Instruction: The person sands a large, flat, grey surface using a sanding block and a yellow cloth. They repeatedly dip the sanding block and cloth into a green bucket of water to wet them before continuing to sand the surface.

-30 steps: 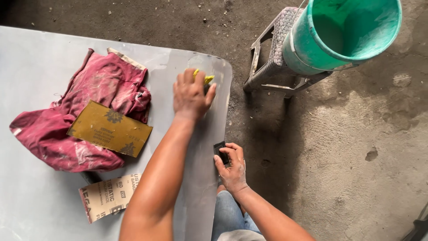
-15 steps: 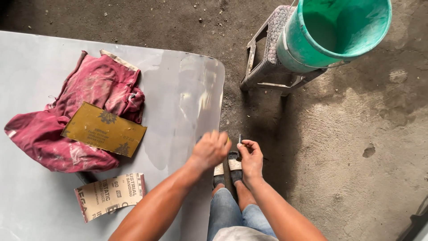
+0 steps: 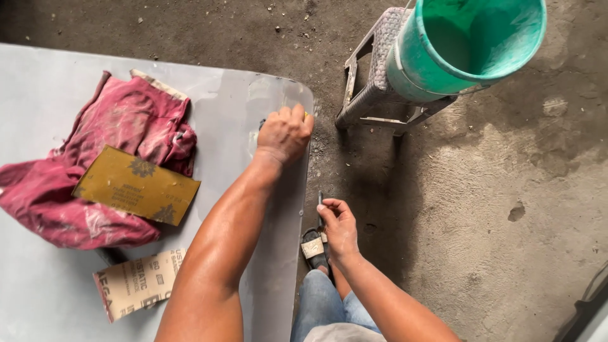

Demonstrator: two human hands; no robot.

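My left hand (image 3: 285, 133) is closed in a fist on a yellow pad (image 3: 306, 116), pressing it onto the grey panel (image 3: 240, 95) near its rounded far corner. Only a sliver of the pad shows past the knuckles. My right hand (image 3: 339, 228) is lower, beside the panel's right edge, with thumb and fingers pinched on a small thin dark piece (image 3: 320, 198). Below it my foot sits in a sandal (image 3: 314, 247) on the concrete floor.
A crumpled red rag (image 3: 126, 120) lies on the panel with a brown sandpaper sheet (image 3: 136, 187) on top. A tan printed sandpaper piece (image 3: 136, 282) lies nearer me. A green bucket (image 3: 468, 44) rests on a grey plastic stool (image 3: 373, 69) at the upper right.
My left hand drew back to the panel's near edge beside my right hand, then moved out again to the far corner, now fisted. My right hand stayed by the panel's edge.
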